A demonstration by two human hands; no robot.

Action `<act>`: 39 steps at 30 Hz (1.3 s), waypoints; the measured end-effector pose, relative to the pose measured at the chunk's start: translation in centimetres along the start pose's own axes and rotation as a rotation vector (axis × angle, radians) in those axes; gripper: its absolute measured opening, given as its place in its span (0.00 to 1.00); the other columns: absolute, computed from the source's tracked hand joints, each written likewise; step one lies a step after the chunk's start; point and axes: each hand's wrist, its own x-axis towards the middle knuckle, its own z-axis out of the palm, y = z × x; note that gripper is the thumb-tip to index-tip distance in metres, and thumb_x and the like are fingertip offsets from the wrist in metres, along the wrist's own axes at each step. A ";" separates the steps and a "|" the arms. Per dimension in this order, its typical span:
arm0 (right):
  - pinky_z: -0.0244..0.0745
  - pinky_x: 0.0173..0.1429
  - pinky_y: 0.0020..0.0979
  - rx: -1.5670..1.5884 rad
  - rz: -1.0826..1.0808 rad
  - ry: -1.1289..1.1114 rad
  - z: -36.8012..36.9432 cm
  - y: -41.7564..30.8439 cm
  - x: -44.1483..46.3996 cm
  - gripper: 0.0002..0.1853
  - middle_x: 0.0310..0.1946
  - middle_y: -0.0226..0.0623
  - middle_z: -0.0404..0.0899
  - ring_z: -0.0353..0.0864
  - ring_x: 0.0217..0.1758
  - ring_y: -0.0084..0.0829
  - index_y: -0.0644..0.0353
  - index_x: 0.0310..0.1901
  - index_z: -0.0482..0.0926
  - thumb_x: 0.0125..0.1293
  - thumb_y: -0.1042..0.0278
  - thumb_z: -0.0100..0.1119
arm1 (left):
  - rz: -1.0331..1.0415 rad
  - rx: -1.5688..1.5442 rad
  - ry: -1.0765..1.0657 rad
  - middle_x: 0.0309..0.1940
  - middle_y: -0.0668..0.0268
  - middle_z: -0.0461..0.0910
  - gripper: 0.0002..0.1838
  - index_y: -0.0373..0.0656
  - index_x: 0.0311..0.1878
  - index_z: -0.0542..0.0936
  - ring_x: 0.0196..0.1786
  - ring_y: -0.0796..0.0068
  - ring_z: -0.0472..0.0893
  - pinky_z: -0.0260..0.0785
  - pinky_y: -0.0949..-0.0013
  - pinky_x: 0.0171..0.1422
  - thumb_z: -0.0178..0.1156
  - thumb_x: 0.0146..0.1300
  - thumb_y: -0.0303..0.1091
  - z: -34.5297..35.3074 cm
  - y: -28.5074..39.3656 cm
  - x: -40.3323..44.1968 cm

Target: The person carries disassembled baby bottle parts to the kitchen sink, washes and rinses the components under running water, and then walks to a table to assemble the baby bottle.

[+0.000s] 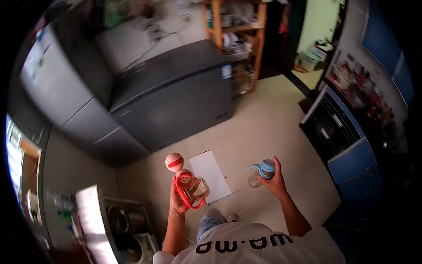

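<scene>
My left hand is closed around a red sippy cup with a clear body and loop handles. The cup is tilted, and its round pink lid with a red band stands out at the top. On the other side, my right hand grips a blue sippy cup by its upper part. A pale blue handle sticks out to its left, and its clear lower body shows below the fingers. Both cups are held apart above the floor, in front of my white shirt.
A white panel lies on the tiled floor. Ahead stands a dark chest freezer beside a grey refrigerator. Wooden shelves and a doorway are behind. Blue cabinets line the right; a cluttered counter is at lower left.
</scene>
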 end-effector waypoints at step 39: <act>0.68 0.61 0.37 -0.112 0.190 0.494 -52.8 36.0 90.3 0.49 0.58 0.50 0.66 0.70 0.60 0.42 0.58 0.67 0.50 0.48 0.61 0.73 | -0.602 0.278 -0.073 0.48 0.61 0.72 0.26 0.48 0.53 0.71 0.58 0.60 0.68 0.57 0.25 0.56 0.50 0.62 0.58 54.2 -31.4 106.4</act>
